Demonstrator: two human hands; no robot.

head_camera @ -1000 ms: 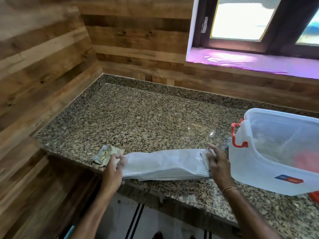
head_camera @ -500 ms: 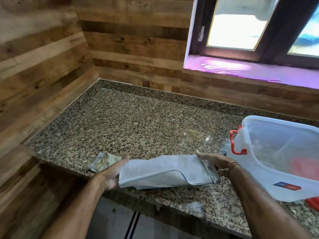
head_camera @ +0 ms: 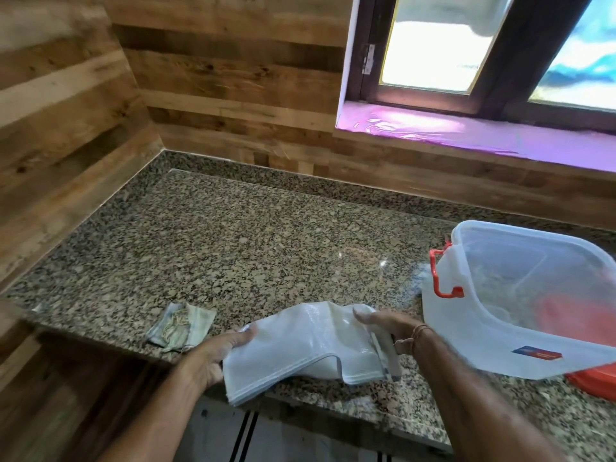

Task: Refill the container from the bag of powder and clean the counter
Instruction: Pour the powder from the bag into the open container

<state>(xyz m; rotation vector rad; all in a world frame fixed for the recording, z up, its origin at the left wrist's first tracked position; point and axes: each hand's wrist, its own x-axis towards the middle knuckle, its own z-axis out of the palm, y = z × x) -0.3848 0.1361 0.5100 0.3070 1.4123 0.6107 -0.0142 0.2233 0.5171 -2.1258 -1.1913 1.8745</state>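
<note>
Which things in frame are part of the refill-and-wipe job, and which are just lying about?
Job: white bag, gripped by the left hand, right hand resting on it; clear container; granite counter; folded cloth, likely for wiping.
Lying about: red piece at the container's base, maybe its lid; purple film on the sill.

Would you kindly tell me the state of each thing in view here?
bag: folded flat, overhanging the counter edge.
left hand: grips the bag's left end.
right hand: fingers flat on the bag.
container: lid off, open.
torn scrap: lying loose on the counter.
window: shut.
</note>
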